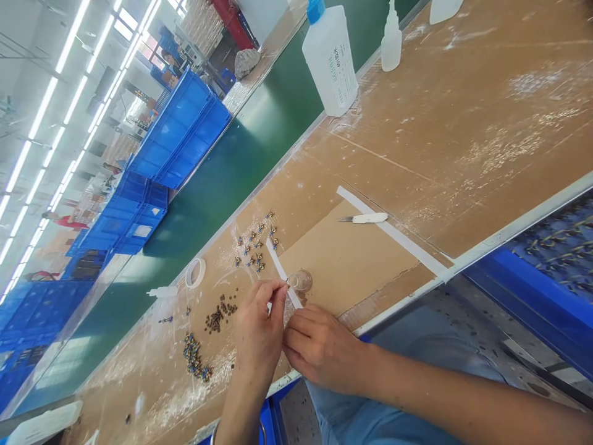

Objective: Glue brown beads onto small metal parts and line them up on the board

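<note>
My left hand [260, 326] is raised over the board with thumb and forefinger pinched together. A tiny dark piece shows at its fingertips, too small to name. Just beyond those fingertips stands a small clear round cup [302, 281]. Beside it my right hand [319, 347] rests near the front edge, fingers curled in; whatever they may hold is hidden. Left of my hands lie a heap of small brown bead-like pieces [215, 319] and a pile of small blue and gold pieces [193, 357]. Several similar blue and gold pieces [252, 247] are spread out further back.
A white-handled knife [369, 218] lies by a white tape strip [407, 242]. A tape roll [195, 273] and small dropper bottle [163, 292] sit at left. A large bottle [331, 62] stands behind. Beyond runs a green belt [259, 127] with blue crates [178, 133].
</note>
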Demonstrator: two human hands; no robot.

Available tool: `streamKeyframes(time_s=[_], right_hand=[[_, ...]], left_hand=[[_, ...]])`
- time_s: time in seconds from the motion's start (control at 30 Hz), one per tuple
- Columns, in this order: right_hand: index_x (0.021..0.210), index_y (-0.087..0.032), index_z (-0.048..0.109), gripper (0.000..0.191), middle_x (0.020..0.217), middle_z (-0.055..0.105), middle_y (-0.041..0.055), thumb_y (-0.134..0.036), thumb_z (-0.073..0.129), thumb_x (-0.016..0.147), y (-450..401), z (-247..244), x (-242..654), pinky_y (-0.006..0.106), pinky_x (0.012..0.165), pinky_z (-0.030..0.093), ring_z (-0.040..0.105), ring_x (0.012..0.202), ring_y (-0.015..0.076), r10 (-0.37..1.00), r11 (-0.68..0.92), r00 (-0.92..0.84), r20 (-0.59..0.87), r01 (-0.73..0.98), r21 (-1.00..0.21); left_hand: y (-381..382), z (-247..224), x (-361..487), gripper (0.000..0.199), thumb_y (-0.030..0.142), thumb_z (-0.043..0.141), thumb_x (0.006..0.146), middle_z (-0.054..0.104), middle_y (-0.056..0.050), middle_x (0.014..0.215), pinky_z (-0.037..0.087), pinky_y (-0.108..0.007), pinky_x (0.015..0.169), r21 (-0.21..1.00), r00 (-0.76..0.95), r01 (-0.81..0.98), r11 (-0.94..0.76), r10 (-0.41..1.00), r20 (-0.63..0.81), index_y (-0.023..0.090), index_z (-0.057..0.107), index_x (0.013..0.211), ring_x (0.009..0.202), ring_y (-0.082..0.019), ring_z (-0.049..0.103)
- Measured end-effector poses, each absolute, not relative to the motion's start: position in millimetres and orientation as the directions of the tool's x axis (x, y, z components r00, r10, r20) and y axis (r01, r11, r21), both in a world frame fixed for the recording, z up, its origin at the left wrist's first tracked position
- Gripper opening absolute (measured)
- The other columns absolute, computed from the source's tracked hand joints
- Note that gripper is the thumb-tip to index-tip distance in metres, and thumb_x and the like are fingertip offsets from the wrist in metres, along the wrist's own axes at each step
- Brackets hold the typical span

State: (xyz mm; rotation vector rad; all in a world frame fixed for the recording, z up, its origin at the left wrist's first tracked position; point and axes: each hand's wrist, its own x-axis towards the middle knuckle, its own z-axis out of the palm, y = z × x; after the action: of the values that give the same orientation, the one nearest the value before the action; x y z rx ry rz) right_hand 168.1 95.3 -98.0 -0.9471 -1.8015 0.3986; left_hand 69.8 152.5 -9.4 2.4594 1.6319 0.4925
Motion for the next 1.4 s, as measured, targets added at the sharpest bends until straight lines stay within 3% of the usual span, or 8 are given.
streamKeyframes(time_s=[0.3, 0.53, 0.67, 0.77, 1.0, 1.4], right_hand=[[0.077, -0.016, 0.058, 0.022, 0.073, 0.056, 0.0032, -0.013, 0.046, 0.095, 95, -99, 168, 0.031, 0.069, 0.038, 0.050, 0.073, 0.0170, 0.762, 0.633, -0.161, 0.628, 0.396, -0.666], [0.092, -0.016, 0.060, 0.017, 0.079, 0.060, 0.0032, -0.014, 0.044, 0.099, 92, -95, 173, 0.032, 0.075, 0.039, 0.053, 0.077, 0.0166, 0.775, 0.629, -0.181, 0.606, 0.317, -0.710], [0.095, -0.016, 0.059, 0.016, 0.080, 0.061, 0.0030, -0.013, 0.044, 0.099, 91, -95, 174, 0.031, 0.076, 0.039, 0.054, 0.077, 0.0162, 0.766, 0.642, -0.211, 0.607, 0.291, -0.709], [0.098, -0.016, 0.060, 0.016, 0.079, 0.062, 0.0028, -0.011, 0.045, 0.098, 90, -95, 173, 0.031, 0.074, 0.040, 0.055, 0.076, 0.0161, 0.761, 0.649, -0.222, 0.610, 0.293, -0.702], [0.091, -0.016, 0.060, 0.018, 0.080, 0.064, 0.0046, -0.011, 0.045, 0.099, 89, -96, 172, 0.032, 0.075, 0.042, 0.057, 0.077, 0.0161, 0.753, 0.657, -0.231, 0.616, 0.319, -0.683], [0.101, -0.013, 0.062, 0.015, 0.082, 0.065, 0.0055, -0.010, 0.048, 0.097, 90, -95, 172, 0.032, 0.076, 0.043, 0.057, 0.079, 0.0170, 0.747, 0.663, -0.247, 0.618, 0.344, -0.665]], left_hand=[[149, -5, 69, 0.012, 0.026, 0.059, 0.087, 0.074, -0.001, 0.080, 0.051, -0.027, 0.068, 0.367, 0.325, 0.848, -0.382, 0.922, 0.210, 0.024, 0.070, 0.083, 0.072, -0.017, 0.068], [116, -4, 19, 0.014, 0.033, 0.064, 0.087, 0.073, -0.003, 0.079, 0.053, -0.028, 0.068, 0.486, 0.095, 0.854, -0.187, 0.973, 0.208, 0.023, 0.073, 0.084, 0.072, -0.018, 0.068], [93, -20, -20, 0.014, 0.033, 0.064, 0.087, 0.076, -0.004, 0.085, 0.055, -0.030, 0.076, 0.492, 0.035, 0.863, -0.114, 0.985, 0.166, 0.023, 0.074, 0.087, 0.081, -0.020, 0.071], [82, -29, -35, 0.014, 0.032, 0.063, 0.087, 0.076, -0.005, 0.085, 0.056, -0.030, 0.073, 0.486, 0.021, 0.870, -0.090, 0.989, 0.145, 0.023, 0.074, 0.085, 0.081, -0.021, 0.071], [79, -39, -45, 0.015, 0.027, 0.060, 0.090, 0.076, -0.005, 0.085, 0.057, -0.029, 0.074, 0.453, 0.159, 0.867, -0.209, 0.976, 0.146, 0.022, 0.073, 0.086, 0.080, -0.019, 0.072], [81, -43, -50, 0.018, 0.017, 0.054, 0.094, 0.076, -0.005, 0.091, 0.057, -0.026, 0.076, 0.294, 0.357, 0.871, -0.394, 0.918, 0.171, 0.021, 0.071, 0.094, 0.086, -0.017, 0.072]])
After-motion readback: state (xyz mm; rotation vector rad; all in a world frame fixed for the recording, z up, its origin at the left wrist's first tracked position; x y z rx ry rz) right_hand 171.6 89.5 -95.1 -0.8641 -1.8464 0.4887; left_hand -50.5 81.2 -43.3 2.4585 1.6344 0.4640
